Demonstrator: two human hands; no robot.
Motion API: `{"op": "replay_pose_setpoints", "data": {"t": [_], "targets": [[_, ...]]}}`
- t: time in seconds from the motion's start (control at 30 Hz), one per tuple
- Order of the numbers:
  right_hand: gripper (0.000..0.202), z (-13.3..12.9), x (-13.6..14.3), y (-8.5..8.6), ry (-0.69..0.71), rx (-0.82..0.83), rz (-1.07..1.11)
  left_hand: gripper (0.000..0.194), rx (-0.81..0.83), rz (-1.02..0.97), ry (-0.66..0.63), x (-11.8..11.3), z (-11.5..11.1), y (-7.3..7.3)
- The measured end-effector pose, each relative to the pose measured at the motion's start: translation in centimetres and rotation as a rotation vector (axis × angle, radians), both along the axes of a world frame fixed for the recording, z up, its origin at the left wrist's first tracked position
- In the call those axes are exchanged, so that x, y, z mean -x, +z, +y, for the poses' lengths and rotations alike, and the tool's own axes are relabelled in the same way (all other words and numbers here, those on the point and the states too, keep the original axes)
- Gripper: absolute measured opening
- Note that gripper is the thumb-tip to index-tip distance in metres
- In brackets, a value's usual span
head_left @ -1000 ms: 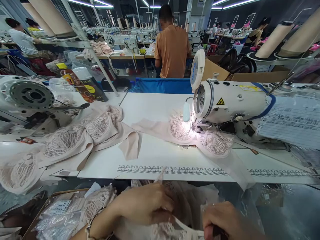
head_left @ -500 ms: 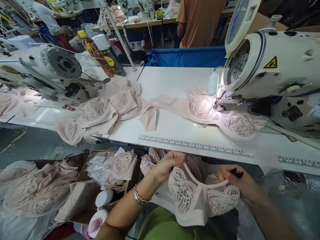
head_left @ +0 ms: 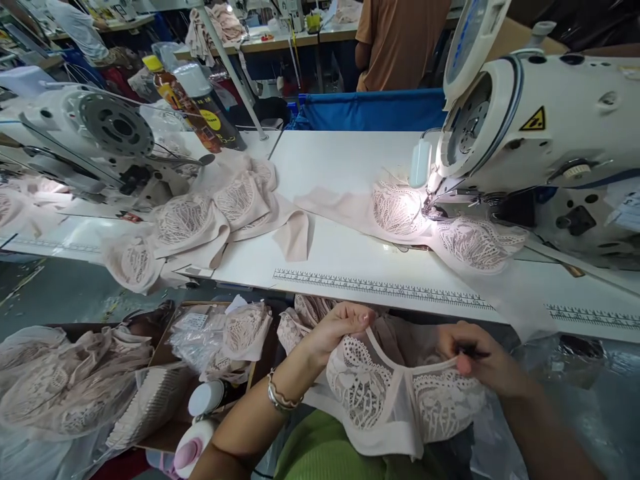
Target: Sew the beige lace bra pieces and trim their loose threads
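You hold a lace bra (head_left: 395,393) over your lap, below the table (head_left: 350,260) edge. Your left hand (head_left: 335,330) pinches its top edge shut, and your right hand (head_left: 475,363) grips the other end with a small dark tool. You are checking or trimming it; next, work carefully along that edge.

bright, even | glare: needle lamp (head_left: 419,163) on lace | edges bowed, slightly soft

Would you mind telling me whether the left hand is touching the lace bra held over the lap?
Touching: the head view shows the left hand pinching the upper edge of the lace bra between its fingertips.
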State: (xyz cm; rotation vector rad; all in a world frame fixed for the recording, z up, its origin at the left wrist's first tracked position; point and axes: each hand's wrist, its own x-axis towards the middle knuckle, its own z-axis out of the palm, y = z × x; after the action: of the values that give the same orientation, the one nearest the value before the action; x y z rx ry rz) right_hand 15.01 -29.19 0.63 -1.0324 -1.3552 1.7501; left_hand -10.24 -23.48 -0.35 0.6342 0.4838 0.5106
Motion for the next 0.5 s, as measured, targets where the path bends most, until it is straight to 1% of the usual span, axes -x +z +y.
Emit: {"op": "replay_pose_setpoints", "data": {"t": [0.03,0.07,0.13,0.2,0.23,0.27,0.3,0.4,0.43,0.47,0.5], "targets": [[0.048,0.3,-0.2,0.7,0.064,-0.043,-0.102,0.069,-0.006,0.001,-0.022,-0.3,0.0,0.2],[0.045,0.5,-0.2,1.4,0.132,-0.100,-0.210,0.067,-0.012,0.001,-0.047,-0.7,0.0,0.5],[0.046,0.7,0.2,2.9,0.254,-0.243,-0.379,0.065,-0.020,-0.004,-0.100,-1.7,0.2,0.9],[0.042,0.5,0.5,4.2,0.328,-0.363,-0.420,0.064,-0.049,0.002,-0.124,-2.6,0.7,1.4],[0.041,0.1,0.5,4.8,0.346,-0.400,-0.420,0.063,-0.106,0.024,-0.116,-2.9,1.0,1.6],[0.042,-0.3,0.4,5.2,0.338,-0.421,-0.412,0.059,-0.203,0.065,-0.080,-3.2,1.3,2.0],[0.044,-0.9,0.0,5.6,0.305,-0.433,-0.385,0.052,-0.340,0.119,-0.008,-3.3,1.7,2.4],[0.046,-2.6,-1.6,6.6,0.142,-0.421,-0.310,0.024,-0.853,0.292,0.334,-2.9,1.8,4.2],[0.046,-3.0,-1.9,6.7,0.076,-0.415,-0.325,0.017,-0.986,0.319,0.420,-2.7,1.4,4.8],[0.046,-3.3,-2.1,6.8,0.012,-0.404,-0.368,0.011,-1.087,0.334,0.445,-2.4,0.9,5.4],[0.045,-3.5,-2.0,6.8,-0.044,-0.392,-0.427,0.007,-1.160,0.342,0.407,-2.2,0.1,5.8]]}}
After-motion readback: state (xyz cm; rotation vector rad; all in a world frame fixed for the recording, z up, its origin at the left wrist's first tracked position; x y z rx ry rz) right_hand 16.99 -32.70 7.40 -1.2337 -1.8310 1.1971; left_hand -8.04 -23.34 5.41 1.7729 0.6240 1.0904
